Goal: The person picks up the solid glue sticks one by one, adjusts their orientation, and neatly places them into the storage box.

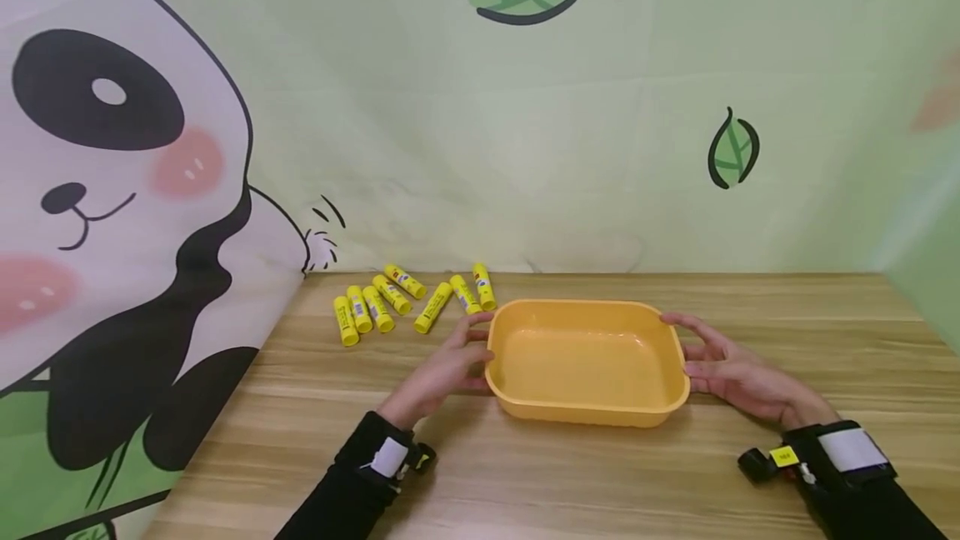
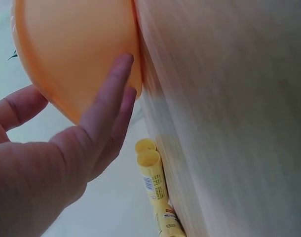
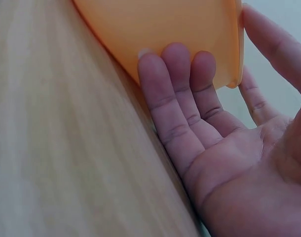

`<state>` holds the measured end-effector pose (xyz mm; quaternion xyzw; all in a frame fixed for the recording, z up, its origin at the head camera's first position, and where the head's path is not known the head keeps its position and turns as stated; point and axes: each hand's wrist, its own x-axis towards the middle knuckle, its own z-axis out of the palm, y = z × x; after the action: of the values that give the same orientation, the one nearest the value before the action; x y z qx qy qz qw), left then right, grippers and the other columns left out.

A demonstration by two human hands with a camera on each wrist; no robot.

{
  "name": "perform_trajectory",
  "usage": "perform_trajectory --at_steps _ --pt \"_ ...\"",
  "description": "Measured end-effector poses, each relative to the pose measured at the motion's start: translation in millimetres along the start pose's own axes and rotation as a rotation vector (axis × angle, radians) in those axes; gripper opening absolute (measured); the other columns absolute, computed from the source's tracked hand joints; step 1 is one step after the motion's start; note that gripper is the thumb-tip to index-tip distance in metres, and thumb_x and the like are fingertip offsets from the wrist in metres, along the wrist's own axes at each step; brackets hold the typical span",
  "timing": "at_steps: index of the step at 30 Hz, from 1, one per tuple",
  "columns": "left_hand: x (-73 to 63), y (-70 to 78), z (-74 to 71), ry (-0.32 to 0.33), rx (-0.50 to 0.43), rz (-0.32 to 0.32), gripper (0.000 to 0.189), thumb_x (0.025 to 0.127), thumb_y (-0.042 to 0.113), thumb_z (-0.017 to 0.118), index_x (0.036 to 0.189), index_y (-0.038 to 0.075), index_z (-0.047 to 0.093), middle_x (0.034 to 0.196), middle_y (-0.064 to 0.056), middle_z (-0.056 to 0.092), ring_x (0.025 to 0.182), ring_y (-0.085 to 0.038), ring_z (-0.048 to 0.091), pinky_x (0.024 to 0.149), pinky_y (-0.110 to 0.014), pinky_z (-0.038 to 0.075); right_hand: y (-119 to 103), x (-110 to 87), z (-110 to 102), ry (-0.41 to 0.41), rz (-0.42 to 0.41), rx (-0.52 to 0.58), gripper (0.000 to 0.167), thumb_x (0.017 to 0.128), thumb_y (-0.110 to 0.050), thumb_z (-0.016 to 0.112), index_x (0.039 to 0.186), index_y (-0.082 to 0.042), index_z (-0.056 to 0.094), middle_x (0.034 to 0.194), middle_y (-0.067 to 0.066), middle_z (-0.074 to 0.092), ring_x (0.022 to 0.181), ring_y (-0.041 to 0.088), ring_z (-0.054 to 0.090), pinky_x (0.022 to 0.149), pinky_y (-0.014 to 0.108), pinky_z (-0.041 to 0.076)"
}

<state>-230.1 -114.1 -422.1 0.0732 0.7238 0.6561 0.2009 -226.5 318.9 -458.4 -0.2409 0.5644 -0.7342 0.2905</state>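
Note:
A yellow-orange rectangular plastic basin with rounded corners stands on the wooden table, nothing inside it. At its left end is my left hand, its fingers extended along the outer wall and a fingertip at the rim. In the left wrist view, long fingers lie against the basin's side, low near the tabletop. My right hand touches the opposite end, with fingertips at the rim. The right wrist view shows several nearly straight fingers against the basin's outer wall, palm turned up.
Several yellow glue sticks lie scattered on the table beyond my left hand. Two of them, including one glue stick, lie close to the basin's far left corner. A printed cloth backdrop rises behind the table.

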Motion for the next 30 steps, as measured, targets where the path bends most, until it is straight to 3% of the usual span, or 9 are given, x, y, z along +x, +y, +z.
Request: perform_trajectory --at_steps 10,20,30 --pt "0.7 6.2 -16.4 0.11 0.049 0.046 0.056 0.105 0.011 0.048 0.159 0.006 0.031 0.147 -0.027 0.043 0.129 -0.043 0.054 0.099 -0.053 0.055 0.6 -0.6 0.0 0.002 0.024 0.007 0.063 0.108 0.005 0.042 0.157 -0.033 0.033 0.144 0.007 0.059 0.124 0.025 0.065 0.104 0.04 0.053" --pt "-3.7 19.6 -34.4 0.136 0.057 0.077 0.053 0.108 0.013 0.046 0.159 0.008 0.031 0.152 -0.028 0.041 0.136 -0.046 0.047 0.105 -0.059 0.049 3.4 -2.9 -1.8 -0.04 -0.015 -0.002 0.064 0.108 0.005 0.039 0.159 -0.033 0.031 0.145 0.009 0.057 0.126 0.026 0.064 0.104 0.04 0.053" --pt "-6.3 22.9 -40.7 0.143 0.074 0.067 0.049 0.11 0.016 0.046 0.157 0.01 0.034 0.152 -0.025 0.044 0.135 -0.042 0.05 0.102 -0.053 0.053 -1.0 1.4 -1.3 -0.01 0.02 -0.021 0.063 0.108 0.005 0.041 0.157 -0.034 0.033 0.144 0.008 0.058 0.125 0.026 0.065 0.104 0.04 0.053"
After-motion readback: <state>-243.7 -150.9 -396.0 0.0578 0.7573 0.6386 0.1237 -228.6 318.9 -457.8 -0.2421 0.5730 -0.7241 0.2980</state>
